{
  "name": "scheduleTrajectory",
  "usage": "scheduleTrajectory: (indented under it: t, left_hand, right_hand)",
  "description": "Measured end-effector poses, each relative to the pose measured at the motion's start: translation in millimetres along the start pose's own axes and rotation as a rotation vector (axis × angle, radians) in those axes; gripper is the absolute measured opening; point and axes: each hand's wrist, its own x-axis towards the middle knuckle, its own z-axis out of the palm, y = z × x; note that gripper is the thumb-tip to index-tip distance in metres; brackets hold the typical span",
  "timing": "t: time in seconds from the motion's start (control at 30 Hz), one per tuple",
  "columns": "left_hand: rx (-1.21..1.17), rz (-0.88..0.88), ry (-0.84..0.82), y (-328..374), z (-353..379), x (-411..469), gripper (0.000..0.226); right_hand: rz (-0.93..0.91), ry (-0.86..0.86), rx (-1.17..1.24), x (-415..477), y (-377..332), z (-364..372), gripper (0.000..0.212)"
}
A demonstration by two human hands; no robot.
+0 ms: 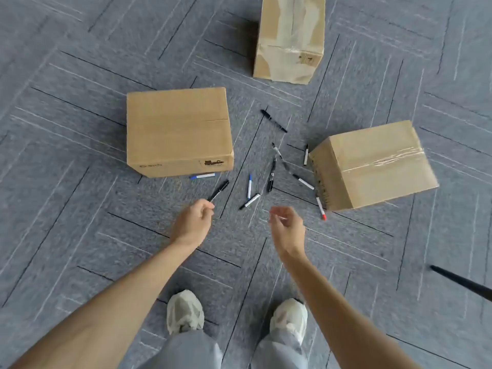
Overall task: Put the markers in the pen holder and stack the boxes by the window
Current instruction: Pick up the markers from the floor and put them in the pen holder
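While standing over grey carpet:
Left hand (192, 224): pinching black marker (219, 190)
Right hand (287, 230): fingers loosely spread, holding nothing
Boxes: three, apart

Scattered black and white markers (271, 178) litter the grey carpet floor (80, 155) in the gap between the closed brown cardboard box (178, 129) and the taped tilted cardboard box (372, 166). Open carpet lies nearer the feet.
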Motion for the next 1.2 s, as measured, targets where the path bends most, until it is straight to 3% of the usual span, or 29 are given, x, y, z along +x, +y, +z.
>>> scheduleTrajectory:
  t: [0.13,0.23,0.4,0.47,0.7,0.83,0.93,1.07,1.2]
  left_hand:
    - [0.178,0.003,-0.009,-58,73,72,0.027]
    - [0.306,0.003,-0.026,-96,112,122,0.044]
    - [0.497,0.188,0.017,-107,128,190,0.043]
    - [0.451,0.197,0.018,-100,134,202,0.044]
    - [0.75,0.2,0.06,-98,149,196,0.056]
    - [0.734,0.245,-0.039,-99,144,196,0.043]
    - [0.657,0.283,-0.089,-104,134,195,0.031]
    - [0.598,0.288,0.03,-114,122,191,0.021]
    - [0.684,0.29,0.127,-127,107,189,0.026]
  right_hand:
    - [-0.146,-0.062,-0.208,81,62,46,0.023]
    - [-0.294,-0.152,-0.381,127,96,83,0.036]
    - [-0.539,-0.198,-0.582,199,107,125,0.03]
    - [-0.591,-0.195,-0.641,218,106,133,0.029]
    - [-0.536,-0.134,-0.782,244,114,135,0.028]
    - [-0.403,-0.127,-0.747,264,110,128,0.023]
    - [-0.363,-0.174,-0.691,267,103,130,0.039]
    - [-0.419,-0.243,-0.785,264,103,136,0.043]
    - [-0.511,-0.317,-0.902,265,113,139,0.041]
